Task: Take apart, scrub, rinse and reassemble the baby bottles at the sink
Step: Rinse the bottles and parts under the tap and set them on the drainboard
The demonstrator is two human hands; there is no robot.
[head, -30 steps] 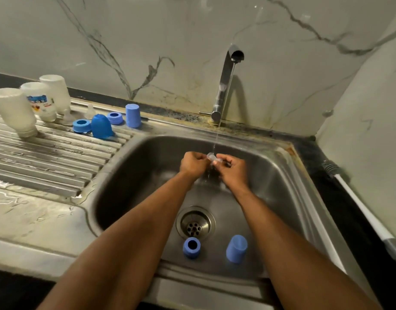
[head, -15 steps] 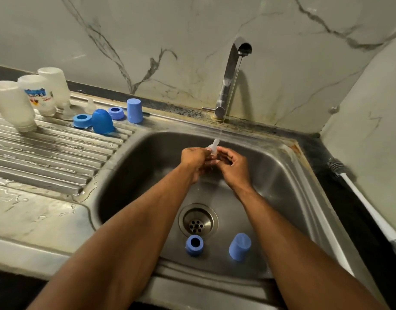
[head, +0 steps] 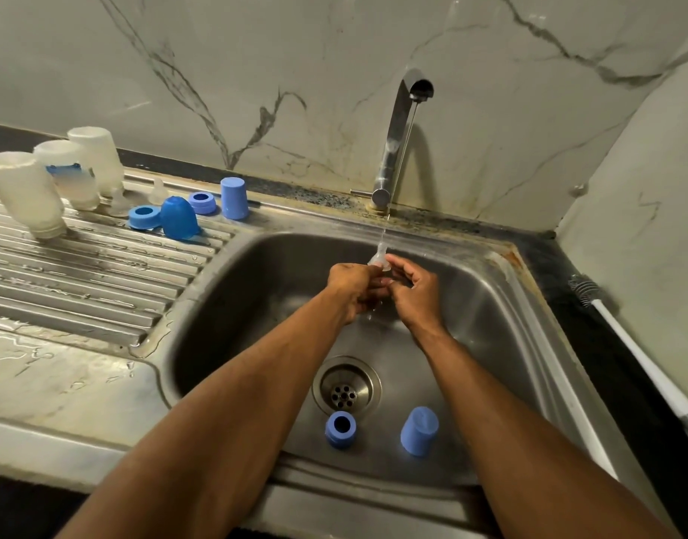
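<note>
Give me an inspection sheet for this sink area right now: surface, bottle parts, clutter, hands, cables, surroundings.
Surface: steel sink with wet drainboard; tap running a thin stream.
Job's things: clear teat under the stream; three bottles upside down on the drainboard; blue rings and caps beside them; blue ring and blue cap in the basin near the drain.
Clutter: brush on the right counter.
Hands: left hand and right hand both hold the teat.
Cables: nothing seen.
Surroundings: marble-look wall.
</note>
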